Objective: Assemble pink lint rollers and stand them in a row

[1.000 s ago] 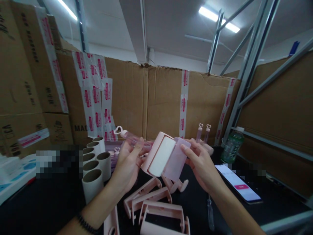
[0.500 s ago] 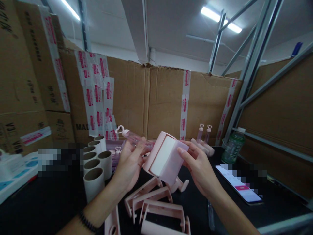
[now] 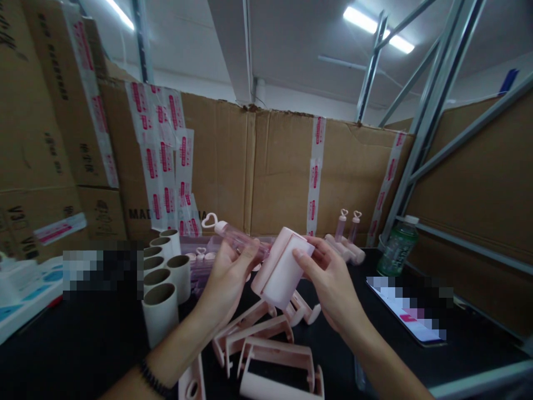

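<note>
A lint roller is held in both hands, with a pink head [image 3: 272, 261] and a white sticky roll [image 3: 287, 278] inside it. Its clear pink handle, topped by a heart-shaped loop [image 3: 210, 220], slants up to the left. My left hand [image 3: 233, 266] is closed around the handle near the head. My right hand [image 3: 327, 272] grips the head's right side, thumb pressed on the sheet over the roll. The far fingers are partly hidden. Below the hands lie several pink plastic roller frames [image 3: 275, 353], heaped loosely on the black table.
White paper-cored rolls [image 3: 160, 314] stand at the left. Behind them is a purple-tinted pile of handles [image 3: 202, 272]. Upright handles [image 3: 342, 228] stand at back right, near a green bottle [image 3: 398, 247] and a phone [image 3: 406, 311]. Cardboard [image 3: 278, 172] walls the back.
The translucent sheet that stuck out flat to the right now lies closer around the roll. Both hands and the roller have shifted slightly, the left hand a little rightward.
</note>
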A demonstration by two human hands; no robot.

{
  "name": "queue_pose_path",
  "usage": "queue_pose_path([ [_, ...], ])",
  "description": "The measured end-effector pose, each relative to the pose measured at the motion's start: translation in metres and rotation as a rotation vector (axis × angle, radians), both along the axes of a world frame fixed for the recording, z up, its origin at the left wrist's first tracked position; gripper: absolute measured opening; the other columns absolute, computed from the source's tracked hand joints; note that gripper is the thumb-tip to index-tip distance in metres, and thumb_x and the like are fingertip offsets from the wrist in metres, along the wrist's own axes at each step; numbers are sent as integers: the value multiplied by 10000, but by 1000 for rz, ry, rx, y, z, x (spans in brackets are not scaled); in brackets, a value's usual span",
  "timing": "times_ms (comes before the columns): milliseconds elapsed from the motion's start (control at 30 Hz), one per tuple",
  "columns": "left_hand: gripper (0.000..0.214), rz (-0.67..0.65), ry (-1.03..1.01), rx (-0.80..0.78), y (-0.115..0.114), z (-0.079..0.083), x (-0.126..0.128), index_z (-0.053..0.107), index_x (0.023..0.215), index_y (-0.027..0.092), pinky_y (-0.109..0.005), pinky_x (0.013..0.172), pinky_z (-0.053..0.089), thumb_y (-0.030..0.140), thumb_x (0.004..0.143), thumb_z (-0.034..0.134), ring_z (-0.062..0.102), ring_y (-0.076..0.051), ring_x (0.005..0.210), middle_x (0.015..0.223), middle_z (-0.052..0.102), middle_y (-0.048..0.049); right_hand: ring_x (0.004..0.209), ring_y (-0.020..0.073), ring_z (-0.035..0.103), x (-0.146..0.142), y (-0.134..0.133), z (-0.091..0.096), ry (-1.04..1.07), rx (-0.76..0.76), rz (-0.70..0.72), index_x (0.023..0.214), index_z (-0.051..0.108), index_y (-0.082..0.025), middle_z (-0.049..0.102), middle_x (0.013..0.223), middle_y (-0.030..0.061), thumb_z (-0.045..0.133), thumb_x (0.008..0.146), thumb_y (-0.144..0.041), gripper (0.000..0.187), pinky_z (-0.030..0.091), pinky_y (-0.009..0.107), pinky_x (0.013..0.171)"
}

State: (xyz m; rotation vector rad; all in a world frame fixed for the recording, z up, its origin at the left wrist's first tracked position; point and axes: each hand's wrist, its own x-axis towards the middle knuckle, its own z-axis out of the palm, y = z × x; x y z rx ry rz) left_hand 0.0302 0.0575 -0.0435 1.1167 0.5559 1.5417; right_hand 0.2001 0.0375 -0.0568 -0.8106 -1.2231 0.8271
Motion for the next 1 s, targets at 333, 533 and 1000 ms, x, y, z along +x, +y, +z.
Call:
queue_pose_path([
  [333, 305, -50, 132, 32, 5, 8, -11, 613, 939, 186, -292, 735, 559, 378, 800, 805, 717, -207, 835, 905, 735, -46, 966, 204, 659, -2, -7, 6, -112, 23, 32, 1136, 576, -223, 703, 1046, 37, 735, 837, -422, 393, 534, 311, 834],
  [533, 329, -89, 294, 79, 3, 12, -18, 636, 1047, 207, -287, 707, 544, 384, 810, 781, 706, -216, 790, 839, 732, -51, 1105, 238, 646, 26, -28, 32, -709, 184, 242, 1393, 580, -292, 682, 1277, 43, 724, 848, -270, 564, 503, 391, 974],
  [1000, 429, 243, 349, 263, 11, 9, -20, 563, 1258, 212, -405, 979, 464, 467, 918, 623, 656, -276, 1093, 1068, 735, -98, 1022, 271, 717, 86, 10, -3, -316, 117, -331, 1311, 630, -216, 723, 1224, 100, 740, 832, -472, 554, 595, 395, 847],
])
